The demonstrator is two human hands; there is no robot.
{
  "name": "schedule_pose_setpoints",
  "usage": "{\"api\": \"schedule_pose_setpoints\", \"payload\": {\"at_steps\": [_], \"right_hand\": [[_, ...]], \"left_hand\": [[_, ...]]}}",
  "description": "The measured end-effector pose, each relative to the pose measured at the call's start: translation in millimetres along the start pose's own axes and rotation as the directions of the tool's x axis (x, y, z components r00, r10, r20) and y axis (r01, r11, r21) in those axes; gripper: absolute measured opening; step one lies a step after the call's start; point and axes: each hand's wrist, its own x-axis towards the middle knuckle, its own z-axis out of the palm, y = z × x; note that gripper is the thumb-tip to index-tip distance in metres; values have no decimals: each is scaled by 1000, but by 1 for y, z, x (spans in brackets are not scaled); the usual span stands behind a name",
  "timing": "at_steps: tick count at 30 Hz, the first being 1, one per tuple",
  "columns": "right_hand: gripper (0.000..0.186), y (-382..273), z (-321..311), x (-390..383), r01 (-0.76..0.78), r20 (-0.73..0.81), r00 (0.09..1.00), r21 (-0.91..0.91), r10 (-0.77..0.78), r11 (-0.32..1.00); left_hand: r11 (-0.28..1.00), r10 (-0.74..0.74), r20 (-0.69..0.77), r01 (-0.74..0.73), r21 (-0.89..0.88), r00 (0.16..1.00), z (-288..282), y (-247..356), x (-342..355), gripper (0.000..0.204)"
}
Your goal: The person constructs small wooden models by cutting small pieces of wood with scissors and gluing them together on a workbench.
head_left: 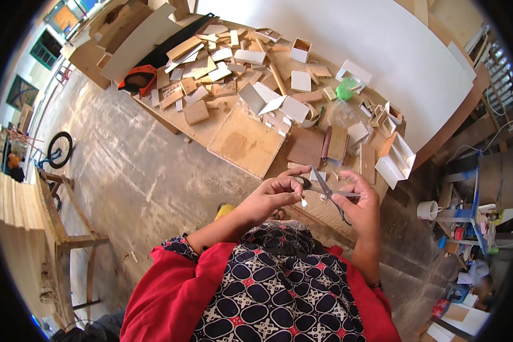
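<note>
Just above the near edge of the worktable point(208, 128), 1 pair of scissors point(328, 194) with dark handles is spread wide between the 2 hands. The left hand point(276, 192) has its thumb and fingertips pinched together on a small white piece point(304, 202), close beside 1 handle loop. The right hand point(360, 202) has its thumb against the scissors near the pivot, its other fingers curved and apart; I cannot tell how firmly it grips. Beyond lie a square plywood board point(248, 139), a heap of wood offcuts point(211, 62) and 1 orange-handled saw point(138, 78); a white open box point(398, 159) sits to the right.
</note>
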Motion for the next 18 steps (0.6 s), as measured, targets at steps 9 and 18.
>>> {"api": "schedule_pose_setpoints", "payload": {"at_steps": [9, 18], "right_hand": [[57, -5, 55, -30, 296, -423, 892, 283, -158, 913], [29, -25, 173, -89, 134, -107, 990, 506, -92, 852]], "left_hand": [[994, -109, 202, 103, 40, 973, -1, -8, -40, 7], [953, 22, 81, 4, -302, 996, -25, -4, -154, 7]]}}
